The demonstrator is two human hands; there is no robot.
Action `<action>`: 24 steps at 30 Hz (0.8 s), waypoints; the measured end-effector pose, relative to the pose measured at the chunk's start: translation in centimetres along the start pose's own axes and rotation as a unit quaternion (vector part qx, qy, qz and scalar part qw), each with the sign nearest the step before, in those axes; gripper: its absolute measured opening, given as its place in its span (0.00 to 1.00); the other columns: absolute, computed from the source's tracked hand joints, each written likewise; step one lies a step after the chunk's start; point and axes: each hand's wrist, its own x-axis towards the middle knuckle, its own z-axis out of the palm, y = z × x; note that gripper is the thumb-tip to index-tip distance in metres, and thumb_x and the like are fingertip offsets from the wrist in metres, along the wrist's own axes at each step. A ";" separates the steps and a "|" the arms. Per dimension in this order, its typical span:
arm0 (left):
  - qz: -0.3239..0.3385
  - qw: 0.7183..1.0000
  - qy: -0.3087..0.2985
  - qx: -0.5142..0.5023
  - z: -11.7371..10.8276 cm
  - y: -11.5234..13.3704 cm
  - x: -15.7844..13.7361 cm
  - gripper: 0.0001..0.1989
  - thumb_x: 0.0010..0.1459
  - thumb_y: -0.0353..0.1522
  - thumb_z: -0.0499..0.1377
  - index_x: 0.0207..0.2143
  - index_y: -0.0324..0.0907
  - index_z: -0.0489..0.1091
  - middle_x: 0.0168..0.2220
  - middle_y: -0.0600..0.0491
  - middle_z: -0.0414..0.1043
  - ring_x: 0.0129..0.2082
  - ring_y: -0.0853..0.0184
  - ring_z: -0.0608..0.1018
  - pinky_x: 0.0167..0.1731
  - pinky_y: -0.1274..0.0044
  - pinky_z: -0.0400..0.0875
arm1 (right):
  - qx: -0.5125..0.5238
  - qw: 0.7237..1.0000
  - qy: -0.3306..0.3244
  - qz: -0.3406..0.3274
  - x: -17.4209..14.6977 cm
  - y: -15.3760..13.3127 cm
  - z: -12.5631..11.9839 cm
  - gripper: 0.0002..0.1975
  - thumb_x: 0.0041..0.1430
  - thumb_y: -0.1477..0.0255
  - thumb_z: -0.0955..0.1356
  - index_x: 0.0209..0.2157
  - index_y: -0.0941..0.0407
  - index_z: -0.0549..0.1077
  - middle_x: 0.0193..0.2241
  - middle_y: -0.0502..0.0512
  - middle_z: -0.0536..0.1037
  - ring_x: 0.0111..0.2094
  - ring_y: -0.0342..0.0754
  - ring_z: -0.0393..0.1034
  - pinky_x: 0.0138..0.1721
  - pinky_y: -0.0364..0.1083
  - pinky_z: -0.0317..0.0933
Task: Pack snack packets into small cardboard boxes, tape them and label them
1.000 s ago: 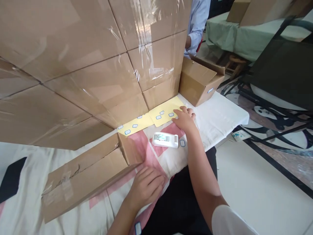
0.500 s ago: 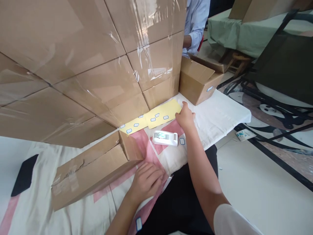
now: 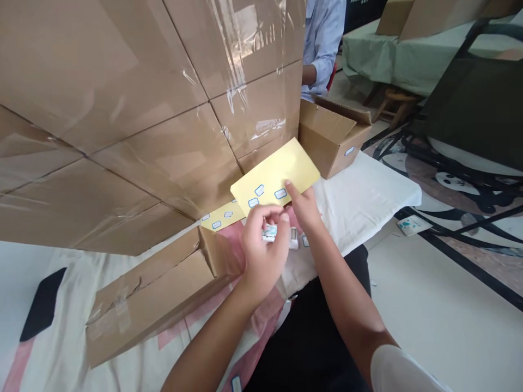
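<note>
In front of the carton stack (image 3: 155,147): yellow sheet (image 3: 281,163) raised, pinched in right hand (image 3: 305,209), thumb uppermost. Left hand (image 3: 265,258) half-curled by its edge; grip can't be told. Step, apparently: presenting sheet to left hand; next calls for steadiness. Sheet flat, three blue-edged labels (image 3: 280,194) away from stack.

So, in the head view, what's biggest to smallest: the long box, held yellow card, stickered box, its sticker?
1. Long box
2. Held yellow card and stickered box: too alike to rank
3. Sticker
</note>
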 end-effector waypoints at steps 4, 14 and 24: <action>-0.012 0.993 0.015 0.113 2.0 -1.5 2.1 0.21 0.58 0.34 0.65 0.52 0.46 0.64 0.42 0.49 0.66 0.46 0.60 0.71 0.47 0.66 0.68 | 0.011 0.998 0.048 -0.043 -1.1 -1.4 -0.4 0.24 0.65 0.50 0.63 0.49 0.54 0.74 0.45 0.58 0.80 0.51 0.54 0.76 0.49 0.52 0.74; 0.097 0.968 0.015 0.230 1.1 -3.6 2.1 0.09 0.60 0.35 0.64 0.43 0.47 0.70 0.42 0.50 0.71 0.45 0.58 0.74 0.47 0.64 0.67 | -0.002 0.999 0.044 -0.030 -4.1 -0.6 0.0 0.15 0.62 0.57 0.67 0.28 0.52 0.74 0.27 0.51 0.75 0.37 0.50 0.76 0.39 0.47 0.75; 0.123 0.970 0.038 0.205 1.2 -4.9 1.6 0.04 0.62 0.32 0.64 0.40 0.49 0.76 0.37 0.54 0.77 0.38 0.62 0.78 0.43 0.66 0.69 | 0.037 0.997 0.056 -0.038 -4.1 -0.7 -0.3 0.14 0.63 0.56 0.68 0.33 0.51 0.77 0.31 0.52 0.77 0.42 0.53 0.77 0.45 0.52 0.76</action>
